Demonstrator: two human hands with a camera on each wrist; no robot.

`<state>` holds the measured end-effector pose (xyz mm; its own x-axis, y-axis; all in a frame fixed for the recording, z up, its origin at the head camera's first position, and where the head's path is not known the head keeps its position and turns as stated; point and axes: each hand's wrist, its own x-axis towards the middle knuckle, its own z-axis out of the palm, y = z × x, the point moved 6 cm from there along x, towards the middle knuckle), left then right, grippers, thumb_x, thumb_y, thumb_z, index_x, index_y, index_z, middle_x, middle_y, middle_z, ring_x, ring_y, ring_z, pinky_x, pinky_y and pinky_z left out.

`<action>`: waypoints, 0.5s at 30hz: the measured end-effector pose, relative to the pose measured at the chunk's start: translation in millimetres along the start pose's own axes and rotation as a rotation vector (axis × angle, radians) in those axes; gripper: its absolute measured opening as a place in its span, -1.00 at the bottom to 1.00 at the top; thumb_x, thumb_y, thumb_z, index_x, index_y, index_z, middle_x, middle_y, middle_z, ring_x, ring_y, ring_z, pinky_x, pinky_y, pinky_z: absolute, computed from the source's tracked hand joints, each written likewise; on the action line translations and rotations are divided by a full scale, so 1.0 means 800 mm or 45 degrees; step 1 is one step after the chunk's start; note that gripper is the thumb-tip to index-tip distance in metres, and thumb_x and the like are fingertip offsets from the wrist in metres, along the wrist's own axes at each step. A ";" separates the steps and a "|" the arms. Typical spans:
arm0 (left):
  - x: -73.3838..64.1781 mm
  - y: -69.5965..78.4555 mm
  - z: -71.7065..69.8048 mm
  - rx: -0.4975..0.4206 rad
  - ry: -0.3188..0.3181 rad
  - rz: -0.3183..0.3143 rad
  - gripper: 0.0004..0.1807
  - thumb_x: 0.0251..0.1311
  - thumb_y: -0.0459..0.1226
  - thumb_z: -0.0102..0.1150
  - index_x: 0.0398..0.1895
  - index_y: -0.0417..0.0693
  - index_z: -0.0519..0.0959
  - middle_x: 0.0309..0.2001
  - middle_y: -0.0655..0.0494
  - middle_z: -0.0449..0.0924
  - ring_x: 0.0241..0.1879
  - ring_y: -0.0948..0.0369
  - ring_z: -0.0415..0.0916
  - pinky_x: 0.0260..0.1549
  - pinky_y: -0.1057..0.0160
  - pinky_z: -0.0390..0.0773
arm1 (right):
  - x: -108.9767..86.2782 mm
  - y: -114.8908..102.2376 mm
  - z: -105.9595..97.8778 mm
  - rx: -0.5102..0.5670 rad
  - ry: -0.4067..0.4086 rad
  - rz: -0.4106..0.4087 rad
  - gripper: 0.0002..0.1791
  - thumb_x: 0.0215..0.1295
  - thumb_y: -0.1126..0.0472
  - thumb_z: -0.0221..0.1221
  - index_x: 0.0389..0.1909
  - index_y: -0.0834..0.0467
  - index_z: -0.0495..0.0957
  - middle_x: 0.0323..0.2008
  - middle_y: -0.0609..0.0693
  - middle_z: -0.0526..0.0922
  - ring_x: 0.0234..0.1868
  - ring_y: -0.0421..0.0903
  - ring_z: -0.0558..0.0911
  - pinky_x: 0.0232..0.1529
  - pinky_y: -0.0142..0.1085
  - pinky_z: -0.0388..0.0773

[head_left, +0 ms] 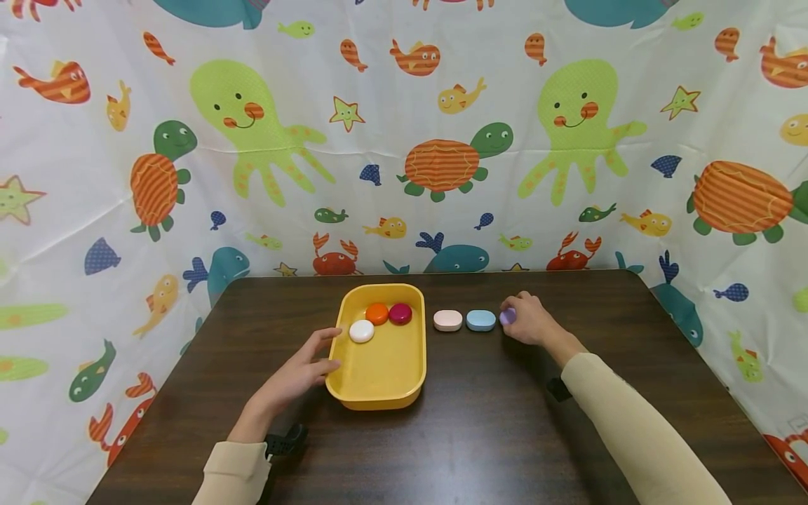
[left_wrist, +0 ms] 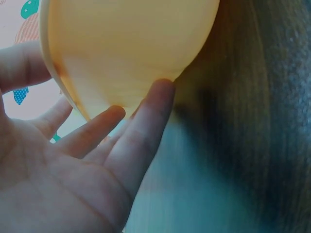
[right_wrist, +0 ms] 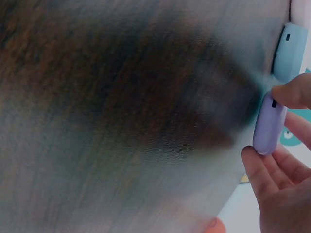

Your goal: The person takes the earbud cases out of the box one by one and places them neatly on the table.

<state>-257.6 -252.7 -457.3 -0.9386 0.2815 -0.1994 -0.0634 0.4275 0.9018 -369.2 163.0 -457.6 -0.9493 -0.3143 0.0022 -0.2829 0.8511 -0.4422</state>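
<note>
Between thumb and fingertips, my right hand (head_left: 530, 320) pinches a small purple oval case (right_wrist: 268, 125), which has a dark slot near one end. It is at the right end of a row on the table, beside a light blue oval case (head_left: 481, 320) and a pale pink one (head_left: 447, 321). My left hand (head_left: 301, 368) touches the left side of a yellow tray (head_left: 377, 372) with extended, spread fingers; in the left wrist view its fingertips lie against the tray's wall. Inside the tray's far half sit an orange case (head_left: 376, 313), a magenta case (head_left: 400, 313) and a white case (head_left: 362, 331).
The dark wooden table (head_left: 480, 435) extends in front of and on both sides of the tray. Behind it and along the sides hangs a white curtain (head_left: 379, 126) printed with sea animals. A dark band (head_left: 287, 440) is worn on the left wrist.
</note>
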 end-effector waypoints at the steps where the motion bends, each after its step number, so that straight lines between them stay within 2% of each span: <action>1: 0.000 0.000 0.000 0.000 -0.001 -0.001 -0.30 0.49 -0.21 0.06 0.57 0.04 0.01 0.56 -0.29 -0.08 0.41 -0.25 0.19 0.22 -0.22 0.46 | 0.000 0.001 0.001 -0.001 -0.004 -0.003 -0.58 0.15 0.24 0.30 0.04 0.29 0.59 0.09 0.36 0.46 0.07 0.28 0.42 -0.03 0.06 0.54; 10: -0.001 0.000 0.000 0.004 -0.003 0.000 -0.30 0.49 -0.20 0.06 0.57 0.05 0.01 0.56 -0.28 -0.09 0.42 -0.25 0.17 0.23 -0.22 0.45 | -0.003 0.008 0.001 0.009 -0.010 -0.007 -0.57 0.15 0.25 0.32 0.06 0.29 0.59 0.06 0.34 0.47 0.07 0.27 0.44 -0.03 0.07 0.53; 15: -0.001 -0.001 0.000 0.008 -0.001 -0.009 -0.30 0.49 -0.20 0.06 0.57 0.06 0.01 0.57 -0.26 -0.09 0.43 -0.24 0.17 0.24 -0.21 0.44 | -0.004 0.013 0.003 0.055 -0.047 0.006 -0.56 0.20 0.26 0.31 0.10 0.29 0.57 0.12 0.34 0.46 0.10 0.27 0.43 0.07 0.13 0.51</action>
<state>-256.9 -253.1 -457.6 -0.9379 0.2792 -0.2059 -0.0677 0.4349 0.8980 -368.8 171.6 -464.2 -0.9447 -0.3263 -0.0326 -0.2715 0.8341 -0.4802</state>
